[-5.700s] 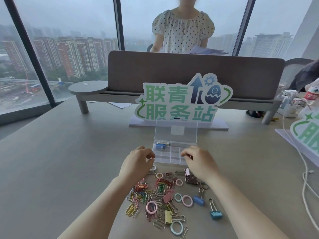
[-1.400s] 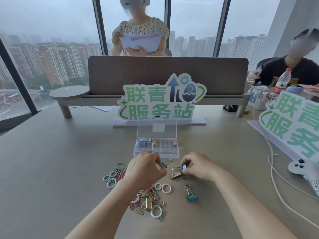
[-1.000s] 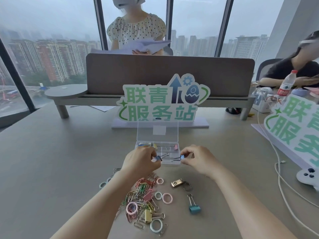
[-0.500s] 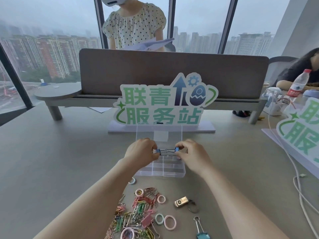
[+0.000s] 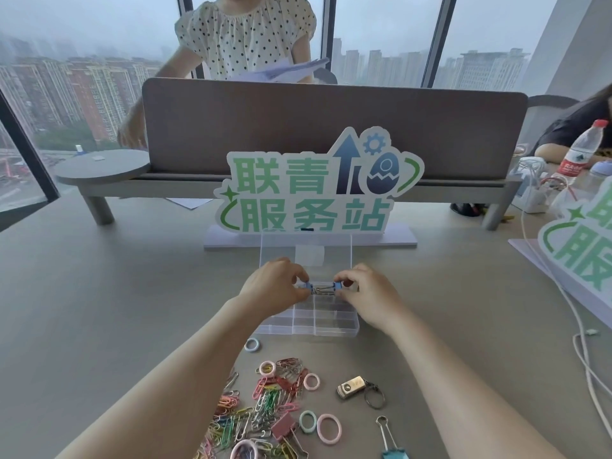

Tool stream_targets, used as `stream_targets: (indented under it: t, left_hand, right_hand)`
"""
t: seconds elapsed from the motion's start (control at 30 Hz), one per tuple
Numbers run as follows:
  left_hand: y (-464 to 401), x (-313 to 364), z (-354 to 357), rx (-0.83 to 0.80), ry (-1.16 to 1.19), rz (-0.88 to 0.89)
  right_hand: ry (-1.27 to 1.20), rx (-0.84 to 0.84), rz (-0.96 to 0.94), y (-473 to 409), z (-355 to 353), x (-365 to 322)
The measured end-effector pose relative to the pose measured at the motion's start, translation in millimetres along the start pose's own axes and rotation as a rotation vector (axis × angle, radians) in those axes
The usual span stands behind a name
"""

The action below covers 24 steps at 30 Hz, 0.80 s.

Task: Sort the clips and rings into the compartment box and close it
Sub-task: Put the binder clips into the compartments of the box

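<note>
Both hands moved over clear compartment box (image 5: 308,323), pinching blue binder clips (image 5: 323,288).

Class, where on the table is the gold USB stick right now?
The USB stick lies on the table near the viewer, below the box, right of the clip pile and just beyond the pink ring.

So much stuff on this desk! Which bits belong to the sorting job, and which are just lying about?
Part of the job:
compartment box
two blue binder clips, one in the left hand, one in the right hand
paper clips
rings

Just lying about:
USB stick
green sign
water bottle
white cable
</note>
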<state>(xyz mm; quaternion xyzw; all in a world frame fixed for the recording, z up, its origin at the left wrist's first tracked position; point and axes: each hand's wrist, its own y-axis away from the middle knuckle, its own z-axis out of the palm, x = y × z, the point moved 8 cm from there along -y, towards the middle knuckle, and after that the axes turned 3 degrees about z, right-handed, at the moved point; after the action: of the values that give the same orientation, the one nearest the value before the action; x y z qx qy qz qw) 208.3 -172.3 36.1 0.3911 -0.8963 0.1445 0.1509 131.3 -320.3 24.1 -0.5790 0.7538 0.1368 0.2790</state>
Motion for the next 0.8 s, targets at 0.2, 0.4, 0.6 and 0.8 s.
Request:
stream_targets:
  t: [0.2,0.4,0.6,0.8]
  left_hand:
    - [3.5,1.1,0.4,0.015,0.019,-0.012]
    - [10.5,2.3,0.2,0.026,0.029,-0.019]
    - [22.2,8.0,-6.8,0.083,0.048,-0.001]
    - [47.0,16.4,-11.6,0.106,0.059,0.026]
  right_hand:
    - [0.0,-0.006,0.015,-0.9,2.3,2.0]
    - [-0.008,-0.011,0.03,0.5,3.5,1.3]
    - [-0.051,0.051,0.001,14.4,-7.4,-4.2]
    - [-0.058,0.043,-0.016,41.8,-17.0,-10.8]
